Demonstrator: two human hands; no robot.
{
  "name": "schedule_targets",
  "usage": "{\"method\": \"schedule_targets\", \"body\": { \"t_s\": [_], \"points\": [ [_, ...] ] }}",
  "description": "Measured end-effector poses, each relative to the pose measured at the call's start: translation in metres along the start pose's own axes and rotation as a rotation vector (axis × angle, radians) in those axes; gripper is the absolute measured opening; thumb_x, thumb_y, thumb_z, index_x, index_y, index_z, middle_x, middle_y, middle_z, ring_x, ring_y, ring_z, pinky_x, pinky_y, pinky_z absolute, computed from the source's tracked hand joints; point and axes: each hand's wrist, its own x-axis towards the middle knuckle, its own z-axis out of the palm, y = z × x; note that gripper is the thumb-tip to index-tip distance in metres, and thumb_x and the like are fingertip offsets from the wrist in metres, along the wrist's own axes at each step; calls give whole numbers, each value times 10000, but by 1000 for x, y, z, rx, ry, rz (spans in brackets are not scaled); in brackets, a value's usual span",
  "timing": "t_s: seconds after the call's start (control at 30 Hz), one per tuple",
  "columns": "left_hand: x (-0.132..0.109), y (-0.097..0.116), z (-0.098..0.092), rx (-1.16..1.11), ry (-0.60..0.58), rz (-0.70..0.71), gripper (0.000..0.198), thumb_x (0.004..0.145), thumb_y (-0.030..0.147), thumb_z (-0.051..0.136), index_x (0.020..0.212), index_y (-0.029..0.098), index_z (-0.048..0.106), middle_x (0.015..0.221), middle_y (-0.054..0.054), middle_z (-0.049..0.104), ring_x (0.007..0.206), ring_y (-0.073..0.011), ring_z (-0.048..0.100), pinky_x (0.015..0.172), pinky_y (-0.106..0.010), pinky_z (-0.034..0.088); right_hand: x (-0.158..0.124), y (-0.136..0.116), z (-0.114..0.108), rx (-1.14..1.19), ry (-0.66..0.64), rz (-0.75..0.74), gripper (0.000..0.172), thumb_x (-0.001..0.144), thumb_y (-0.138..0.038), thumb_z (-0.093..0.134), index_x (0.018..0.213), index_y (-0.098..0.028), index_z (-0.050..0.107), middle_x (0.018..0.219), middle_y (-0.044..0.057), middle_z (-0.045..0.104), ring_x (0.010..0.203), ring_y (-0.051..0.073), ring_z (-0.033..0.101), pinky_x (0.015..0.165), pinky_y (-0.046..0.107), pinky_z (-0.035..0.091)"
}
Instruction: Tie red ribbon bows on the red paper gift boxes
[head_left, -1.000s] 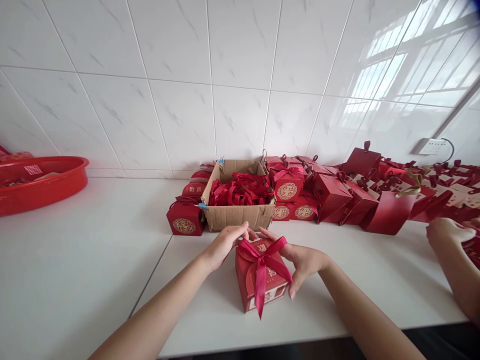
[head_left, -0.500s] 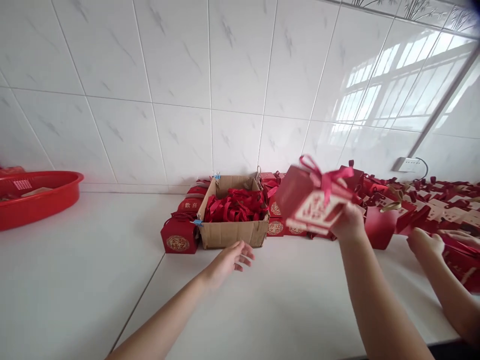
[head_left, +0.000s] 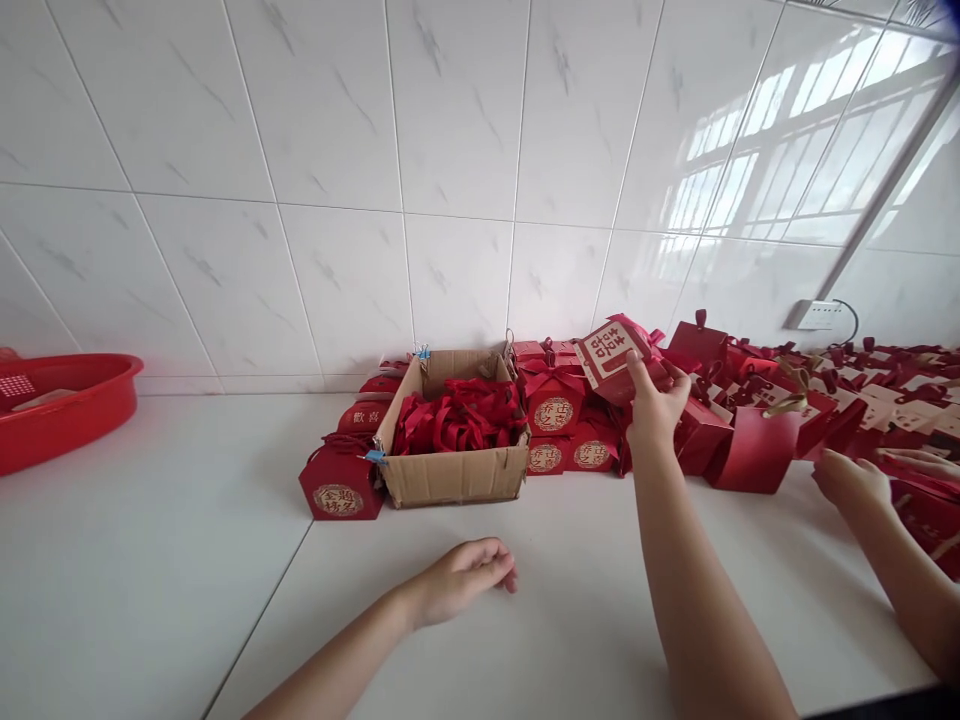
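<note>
My right hand (head_left: 660, 400) grips a red gift box (head_left: 609, 362) with a pale printed front and a ribbon on top. The box is tilted beside the stacked red boxes (head_left: 553, 410), which carry round gold emblems. My left hand (head_left: 463, 582) hovers over the white counter with its fingers curled in and the thumb against them; nothing shows in it. Just beyond it stands an open cardboard box (head_left: 454, 478) filled with loops of red ribbon (head_left: 459, 418).
Left of the cardboard box stands a red box (head_left: 341, 485) with cord on top. A red plastic basket (head_left: 75, 405) sits at far left. Many red boxes (head_left: 757, 450) crowd the right side. Another person's hands (head_left: 855, 485) work there. A tiled wall (head_left: 465, 150) backs the counter.
My right hand has moved the gift box left and back toward the stack, turning it. My left hand has drawn back from the cardboard box, and its fingers have curled in.
</note>
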Motion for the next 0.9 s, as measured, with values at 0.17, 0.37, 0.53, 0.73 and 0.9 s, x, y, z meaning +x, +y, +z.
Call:
{"method": "schedule_targets", "body": {
  "t_s": [0.17,0.37,0.53,0.73,0.9],
  "points": [
    [0,0,0,24,-17,-10,427,870,579,479,909,167,584,998,-71,648,1045,-223,570,984,-374,368,2,10,0,-196,77,-50,659,672,-564,675,1157,-217,393,1220,118,434,1143,277,484,963,472,457],
    [-2,7,1,27,-14,-57,400,869,569,485,901,181,573,1036,-68,649,1100,-233,560,998,-376,352,-5,2,4,-314,114,-91,743,579,-520,755,1149,-184,417,1276,158,353,1190,294,417,1054,486,341],
    [-1,7,1,38,-19,-43,403,870,566,481,899,178,582,1024,-70,648,1087,-228,562,984,-359,364,-5,0,4,-377,97,-155,723,595,-511,742,1156,-188,421,1277,156,356,1229,311,385,1044,484,333],
    [-2,10,3,67,-17,-70,423,864,585,469,888,181,590,1048,-69,648,1105,-245,549,980,-361,356,-8,2,5,-605,-35,-131,788,588,-551,742,1213,-169,452,1349,194,336,1245,369,355,1025,567,274],
    [-3,12,4,82,-5,-104,448,852,610,466,886,183,596,1075,-68,648,1116,-253,543,967,-351,362,-9,4,3,-912,-307,-71,680,695,-706,582,1102,-162,605,1398,231,350,1321,462,218,975,685,189]
  ]
}}
